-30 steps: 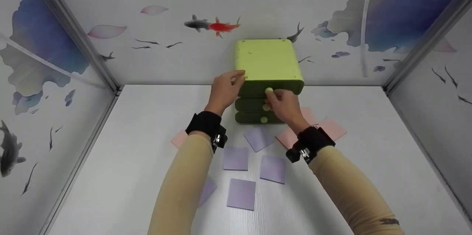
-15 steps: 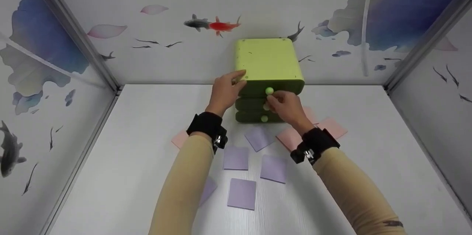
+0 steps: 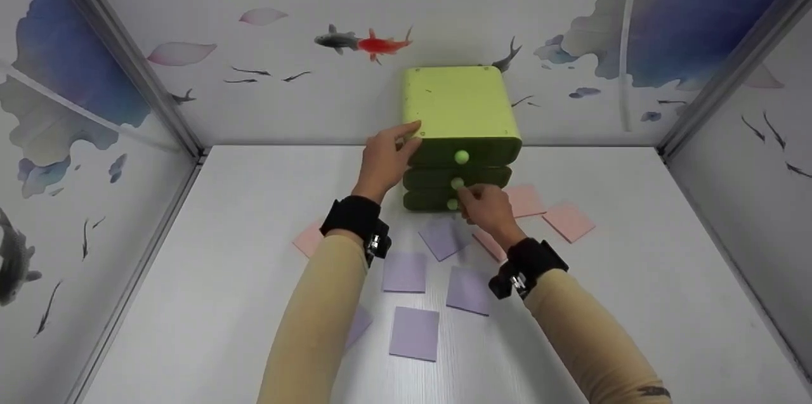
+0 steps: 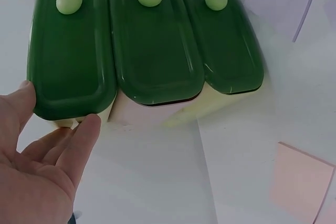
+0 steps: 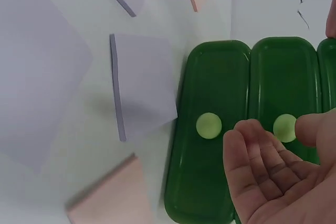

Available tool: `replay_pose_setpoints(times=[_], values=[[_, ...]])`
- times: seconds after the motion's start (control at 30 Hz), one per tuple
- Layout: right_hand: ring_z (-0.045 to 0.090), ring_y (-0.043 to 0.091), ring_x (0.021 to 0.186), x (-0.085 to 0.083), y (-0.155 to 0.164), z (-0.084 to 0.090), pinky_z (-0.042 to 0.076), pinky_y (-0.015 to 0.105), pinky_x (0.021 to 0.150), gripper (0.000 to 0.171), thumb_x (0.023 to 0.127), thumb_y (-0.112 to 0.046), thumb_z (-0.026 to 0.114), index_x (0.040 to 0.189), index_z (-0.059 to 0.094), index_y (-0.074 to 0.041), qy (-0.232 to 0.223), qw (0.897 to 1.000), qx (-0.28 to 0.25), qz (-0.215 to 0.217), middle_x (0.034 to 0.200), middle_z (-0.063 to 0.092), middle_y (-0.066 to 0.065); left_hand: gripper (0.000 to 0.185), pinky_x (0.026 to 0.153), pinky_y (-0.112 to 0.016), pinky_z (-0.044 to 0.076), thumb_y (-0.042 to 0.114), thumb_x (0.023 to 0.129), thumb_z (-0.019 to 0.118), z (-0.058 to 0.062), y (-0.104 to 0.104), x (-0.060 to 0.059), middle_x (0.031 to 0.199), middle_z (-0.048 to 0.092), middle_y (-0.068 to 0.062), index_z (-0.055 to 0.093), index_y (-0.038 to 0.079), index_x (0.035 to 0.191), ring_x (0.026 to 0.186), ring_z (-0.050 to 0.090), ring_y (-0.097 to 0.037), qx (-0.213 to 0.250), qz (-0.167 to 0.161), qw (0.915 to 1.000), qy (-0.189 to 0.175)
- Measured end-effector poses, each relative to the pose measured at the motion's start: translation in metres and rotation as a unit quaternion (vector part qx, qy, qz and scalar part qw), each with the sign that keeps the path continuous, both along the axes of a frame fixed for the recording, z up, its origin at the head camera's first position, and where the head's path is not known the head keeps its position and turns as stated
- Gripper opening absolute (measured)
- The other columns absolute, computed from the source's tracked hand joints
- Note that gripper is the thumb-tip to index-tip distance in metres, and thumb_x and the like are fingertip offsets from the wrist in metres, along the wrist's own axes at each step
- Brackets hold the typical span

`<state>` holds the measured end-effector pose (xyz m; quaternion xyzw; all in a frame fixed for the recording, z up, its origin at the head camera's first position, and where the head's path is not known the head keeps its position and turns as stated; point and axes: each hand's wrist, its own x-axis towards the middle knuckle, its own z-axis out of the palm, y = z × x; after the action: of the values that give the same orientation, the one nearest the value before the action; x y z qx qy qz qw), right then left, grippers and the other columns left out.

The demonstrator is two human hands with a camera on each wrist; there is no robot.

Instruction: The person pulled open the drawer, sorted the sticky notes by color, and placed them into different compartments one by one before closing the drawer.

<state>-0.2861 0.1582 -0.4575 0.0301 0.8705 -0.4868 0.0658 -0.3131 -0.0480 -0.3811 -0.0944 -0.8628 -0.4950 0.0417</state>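
Note:
A small drawer cabinet [image 3: 463, 103] with a yellow-green top and three dark green drawer fronts stands against the back wall. Each front has a round light green knob. My left hand [image 3: 386, 160] holds the upper left end of the cabinet; in the left wrist view its thumb and fingers lie on either side of the top drawer front [image 4: 71, 61]. Beside the middle knob [image 5: 285, 128] is my right hand [image 3: 488, 210], its fingers loosely bent and the thumb tip close to the knob. Contact there is unclear. The bottom knob [image 5: 209, 125] shows fully in the right wrist view.
Several purple square cards [image 3: 415, 333] lie on the white table [image 3: 254, 302] before the cabinet. Pink cards [image 3: 569, 222] lie to its right, and another pink card [image 3: 308, 239] lies beside the left forearm. Patterned panels enclose the table's back and sides.
My right hand has left the top knob and come down to the middle one, baring more of the middle drawer front. My left hand keeps its place at the cabinet's upper left.

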Motion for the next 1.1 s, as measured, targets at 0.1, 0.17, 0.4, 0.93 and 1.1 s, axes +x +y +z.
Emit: replay_pose_setpoints(times=[0.1,0.17,0.4,0.93,1.1], values=[[0.065,0.022,0.077,-0.003,-0.006,-0.003,0.058,0.036,0.074,0.043,0.102,-0.034,0.049,0.102,0.067,0.005,-0.01,0.999,-0.026,-0.014,0.086,0.067,0.012,0.037,0.1,-0.035,0.049,0.029,0.099,0.057,-0.001,0.001,-0.001,0.142,0.056,0.001,0.059,0.024,0.136,0.123,0.06,-0.022,0.002,0.009,1.0,0.002],[0.066,0.022,0.077,-0.005,-0.009,-0.005,0.058,0.039,0.076,0.045,0.101,-0.035,0.05,0.104,0.067,0.006,-0.009,0.999,-0.039,-0.026,0.089,0.068,0.016,0.036,0.1,-0.035,0.049,0.03,0.099,0.057,-0.002,0.001,-0.001,0.142,0.057,0.001,0.059,0.024,0.135,0.122,0.06,-0.021,0.007,0.012,0.9999,0.002],[0.062,0.013,0.064,-0.011,-0.012,-0.01,0.055,0.028,0.065,0.048,0.101,-0.038,0.049,0.098,0.068,0.006,-0.014,0.998,-0.048,-0.046,0.092,0.069,0.021,0.036,0.1,-0.036,0.05,0.03,0.099,0.057,-0.004,0.002,0.0,0.14,0.058,0.002,0.06,0.024,0.135,0.121,0.061,-0.022,0.008,0.016,0.9998,0.004],[0.063,0.013,0.068,-0.013,-0.005,-0.006,0.055,0.035,0.073,0.05,0.1,-0.04,0.05,0.095,0.071,0.005,-0.025,0.999,-0.021,-0.021,0.094,0.071,0.019,0.036,0.084,-0.029,0.055,0.029,0.098,0.059,-0.005,0.002,-0.002,0.138,0.06,0.002,0.061,0.023,0.134,0.103,0.068,-0.014,0.002,0.018,0.9997,0.017],[0.066,0.027,0.081,-0.01,-0.003,-0.005,0.056,0.039,0.078,0.048,0.1,-0.041,0.051,0.088,0.07,0.002,-0.027,0.999,-0.02,-0.01,0.092,0.07,0.017,0.036,0.092,-0.032,0.053,0.028,0.099,0.059,-0.005,0.001,-0.002,0.139,0.059,0.002,0.061,0.022,0.134,0.114,0.065,-0.017,0.004,0.018,0.9996,0.02]])
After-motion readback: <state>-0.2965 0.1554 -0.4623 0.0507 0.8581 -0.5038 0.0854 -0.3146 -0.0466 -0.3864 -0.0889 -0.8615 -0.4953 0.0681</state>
